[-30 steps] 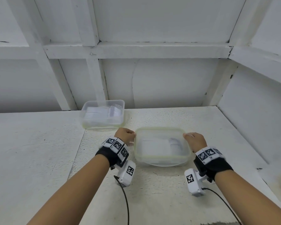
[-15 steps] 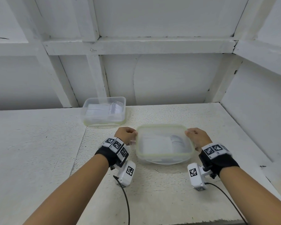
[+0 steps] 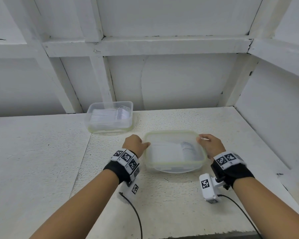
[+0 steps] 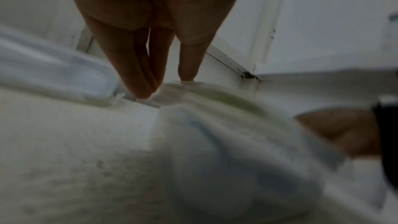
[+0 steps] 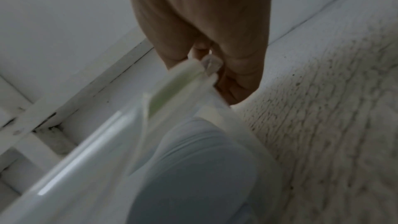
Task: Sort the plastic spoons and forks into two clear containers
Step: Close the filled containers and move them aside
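Looks nearly done: cutlery sorted in both boxes, far box (image 3: 109,116) set aside, left hand (image 3: 134,145) and right hand (image 3: 211,146) pinching near box (image 3: 174,163) rim.

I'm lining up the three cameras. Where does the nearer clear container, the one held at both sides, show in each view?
Head: nearer container sits centre, between left hand and right hand.
Left wrist: blurred, lower centre to right, under the fingertips.
Right wrist: lower centre, rim in the hand.
Shared landmark: its green rim seal.
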{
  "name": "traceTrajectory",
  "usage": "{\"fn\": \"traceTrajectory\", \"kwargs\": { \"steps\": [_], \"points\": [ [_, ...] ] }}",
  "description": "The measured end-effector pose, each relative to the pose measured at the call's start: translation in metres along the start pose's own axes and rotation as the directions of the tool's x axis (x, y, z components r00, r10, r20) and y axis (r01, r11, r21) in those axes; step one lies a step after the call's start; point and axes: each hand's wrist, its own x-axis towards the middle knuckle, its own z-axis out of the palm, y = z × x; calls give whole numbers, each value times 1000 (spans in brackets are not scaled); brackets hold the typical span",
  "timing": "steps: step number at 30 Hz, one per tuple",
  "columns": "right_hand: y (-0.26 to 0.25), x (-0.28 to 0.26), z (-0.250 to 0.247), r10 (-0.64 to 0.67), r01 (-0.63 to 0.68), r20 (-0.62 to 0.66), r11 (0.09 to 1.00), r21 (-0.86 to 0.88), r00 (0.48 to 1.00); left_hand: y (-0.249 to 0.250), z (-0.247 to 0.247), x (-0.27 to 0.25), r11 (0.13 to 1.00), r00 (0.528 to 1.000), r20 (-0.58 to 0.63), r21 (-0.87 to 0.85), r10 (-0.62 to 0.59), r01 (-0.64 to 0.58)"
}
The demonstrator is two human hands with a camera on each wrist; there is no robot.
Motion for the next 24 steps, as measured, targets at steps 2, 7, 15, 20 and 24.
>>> {"fn": "traceTrajectory", "kwargs": {
  "steps": [2, 7, 15, 20, 24],
  "points": [
    [1, 0, 1, -9, 8, -29, 1000, -19, 1000, -5, 2, 1, 997, 999, 25, -70, -31, 32],
    [1, -1, 3, 8, -9, -28, 999, -37, 1000, -12, 4, -3, 953, 997, -8, -295, -76, 70],
    [3, 0, -1, 12, -12, 5, 1000, -13, 1000, -15, 6, -3, 924, 995, -19, -372, -102, 87],
    [-2, -5, -7, 109, -126, 129, 984, 130, 986, -15, 4, 0, 849, 985, 121, -502, -121, 166],
    [3, -5, -9, 32, -32, 130, 999, 0, 991, -18, 3, -3, 735, 971, 208, -638, -122, 229]
  ]
}}
